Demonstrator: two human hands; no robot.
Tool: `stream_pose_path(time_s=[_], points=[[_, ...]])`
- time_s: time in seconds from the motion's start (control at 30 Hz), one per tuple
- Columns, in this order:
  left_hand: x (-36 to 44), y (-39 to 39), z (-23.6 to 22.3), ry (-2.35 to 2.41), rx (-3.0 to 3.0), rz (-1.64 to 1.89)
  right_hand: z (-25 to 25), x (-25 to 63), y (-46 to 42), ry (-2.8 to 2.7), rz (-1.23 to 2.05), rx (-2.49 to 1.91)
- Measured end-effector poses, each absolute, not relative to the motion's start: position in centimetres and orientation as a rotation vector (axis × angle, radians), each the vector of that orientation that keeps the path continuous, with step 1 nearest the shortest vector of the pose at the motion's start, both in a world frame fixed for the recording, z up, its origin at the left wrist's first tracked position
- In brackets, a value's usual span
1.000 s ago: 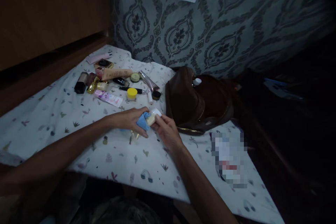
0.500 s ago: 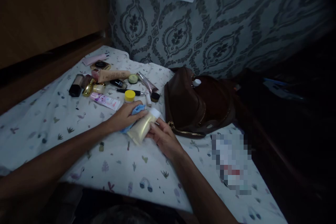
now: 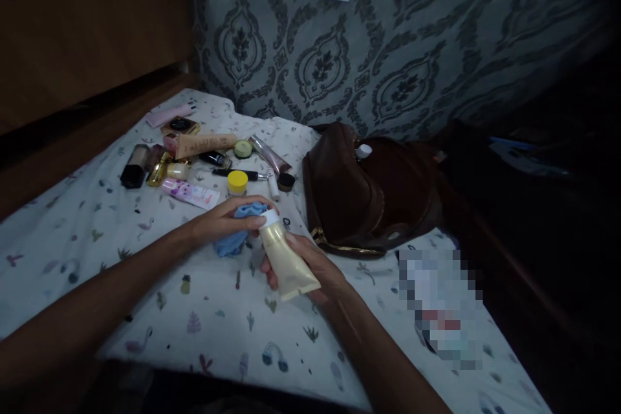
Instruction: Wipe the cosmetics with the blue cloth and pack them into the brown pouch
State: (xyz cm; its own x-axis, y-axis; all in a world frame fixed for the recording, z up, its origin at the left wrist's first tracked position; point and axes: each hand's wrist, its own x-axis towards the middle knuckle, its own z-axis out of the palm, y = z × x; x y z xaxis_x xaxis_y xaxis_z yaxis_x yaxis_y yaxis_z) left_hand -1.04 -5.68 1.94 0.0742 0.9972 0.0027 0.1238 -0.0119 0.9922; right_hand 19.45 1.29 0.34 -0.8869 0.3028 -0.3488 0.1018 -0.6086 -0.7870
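Note:
A pale yellow squeeze tube [image 3: 290,266] with a white cap lies in my right hand [image 3: 323,266], whose fingers wrap its body. The cap points up and to the left, the flat end down to the right. My left hand [image 3: 228,217] is closed on a crumpled blue cloth [image 3: 233,240], its thumb at the tube's cap. Just beyond my hands are a yellow-lidded jar [image 3: 237,182], a small white tube [image 3: 273,185] and a purple and white tube [image 3: 191,193].
More cosmetics lie behind, among them a peach tube [image 3: 206,145], a green-lidded jar [image 3: 243,149] and a dark bottle [image 3: 136,166]. A brown leather bag [image 3: 339,187] stands to the right on the patterned sheet [image 3: 213,349]. A blurred-out item [image 3: 439,304] lies at right.
The tube has turned, its flat end swinging from lower left to lower right. My right hand now wraps around its body, and the left has shifted to the cap with the cloth.

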Motion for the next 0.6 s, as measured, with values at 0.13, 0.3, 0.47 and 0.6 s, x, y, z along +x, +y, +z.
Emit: stream_pose_path(time_s=[0.13, 0.3, 0.47, 0.6], points=[[-0.7, -5.8, 2.2, 1.252, 1.364, 1.137, -0.3, 19.2, 1.4, -1.576, 2.348, -0.71], [-0.8, -5.9, 2.5, 1.29, 1.483, 1.154, -0.4, 19.0, 1.2, -1.685, 2.145, -0.689], [-1.5, -6.1, 3.2, 1.25, 1.559, 1.063, 0.3, 19.2, 1.6, -1.618, 2.205, -0.723], [-1.3, -6.2, 3.6, 1.306, 1.607, 1.054, 0.4, 19.3, 1.6, -1.801, 1.953, -0.732]])
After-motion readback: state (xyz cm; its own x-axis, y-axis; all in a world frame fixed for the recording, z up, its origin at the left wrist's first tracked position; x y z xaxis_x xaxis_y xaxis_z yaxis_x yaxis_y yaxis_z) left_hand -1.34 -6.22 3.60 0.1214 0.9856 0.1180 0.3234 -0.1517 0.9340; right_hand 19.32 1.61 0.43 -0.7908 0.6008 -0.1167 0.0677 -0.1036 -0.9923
